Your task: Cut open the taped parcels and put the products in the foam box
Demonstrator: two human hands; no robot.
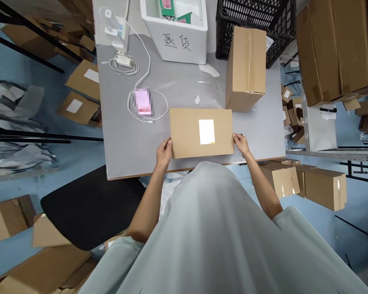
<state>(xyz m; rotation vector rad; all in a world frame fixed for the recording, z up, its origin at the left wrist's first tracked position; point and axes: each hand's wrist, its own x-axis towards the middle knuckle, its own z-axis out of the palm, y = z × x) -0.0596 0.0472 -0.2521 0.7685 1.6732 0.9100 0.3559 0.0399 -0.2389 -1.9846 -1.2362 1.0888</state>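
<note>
A flat brown cardboard box [185, 134] with a white label [206, 131] on its top face lies in front of me near the table's front edge. My left hand [164, 153] is closed on its left side, thumb on top near the corner. At the opposite end, my right hand [241, 143] pinches the right edge, fingers curled. Just beyond the box's right end stands a taller taped carton [245, 67]. To the left of the box lie a blurred pink item [143, 102] and a white cable [167, 107].
On the grey table [125, 151], a white bin [184, 43] with handwriting and a black crate [225, 41] stand at the back. A power strip [122, 36] and a coiled charger cord [124, 63] are at back left. A black chair [95, 208] and several cartons surround the table.
</note>
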